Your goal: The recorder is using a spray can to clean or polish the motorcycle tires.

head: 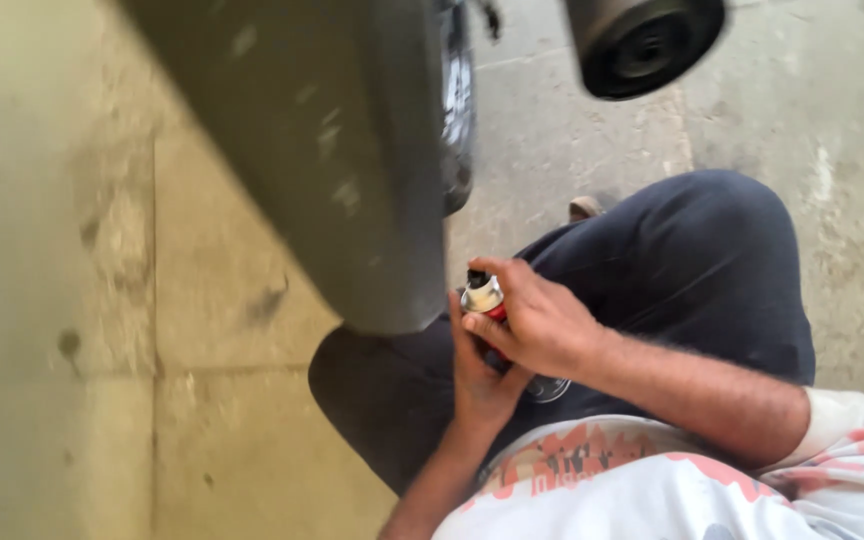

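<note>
- You crouch on a concrete floor [202, 440], both hands meeting at centre frame around a small spray can [483, 298].
- Your left hand [479, 385] comes up from below and is wrapped around the can's body, fingers closed on it; most of the can is hidden behind your palm.
- Your right hand [535, 322] reaches in from the right of the frame, thumb and fingers pinched together at the can's silver top, just below the black nozzle [476, 277].
- The can stands roughly upright over your dark trousers [692, 270], just right of a large grey-green panel [342, 160] that slants down from the upper left of the frame.
- The nozzle is bare, and no cap shows anywhere in view, so the can looks opened and ready; whether the nozzle is seated or loose is too blurred to tell.
- No fresh wet patch or mist shows on the panel, so spraying appears not yet begun, as far as this blurred view allows.
- A round black part [645, 42] sits in the upper right of the frame, well apart from your hands and untouched.
</note>
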